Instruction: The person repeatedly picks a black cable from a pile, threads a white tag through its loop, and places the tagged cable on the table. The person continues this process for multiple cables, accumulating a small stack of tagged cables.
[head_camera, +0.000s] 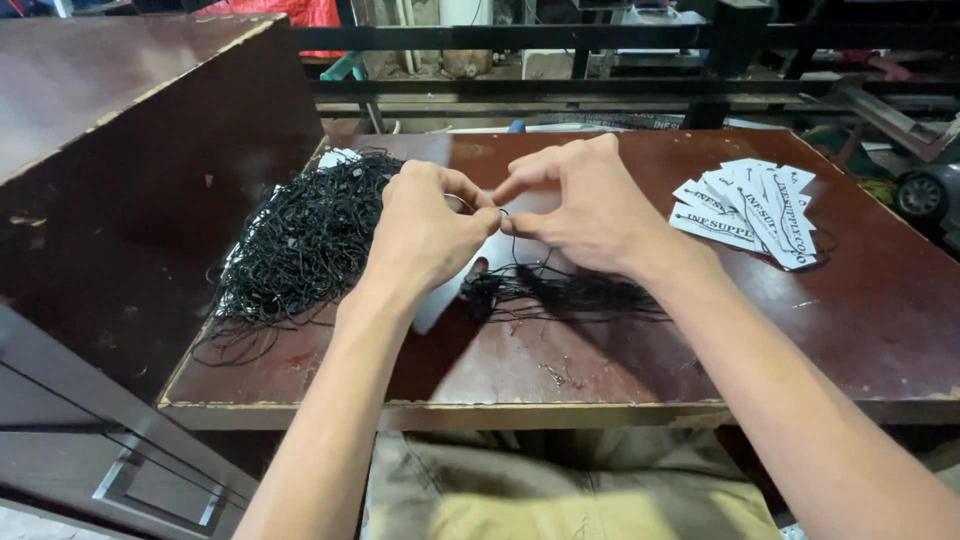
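Item: thin black cord (505, 222), limp, near weightless (I judge); take near loop. Left hand (425, 225), right hand (590, 205) both pinched on it.

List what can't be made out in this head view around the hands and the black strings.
- What the fingertips pinch: hidden between the left hand and right hand; only a thin black string shows, hanging down.
- White card: mostly covered by the left hand and wrist.
- Tangled pile of black strings: single strands too fine to separate.
- Stack of white tags: lower ones hidden by those overlapping them.
- Table: right side cut by the frame edge.
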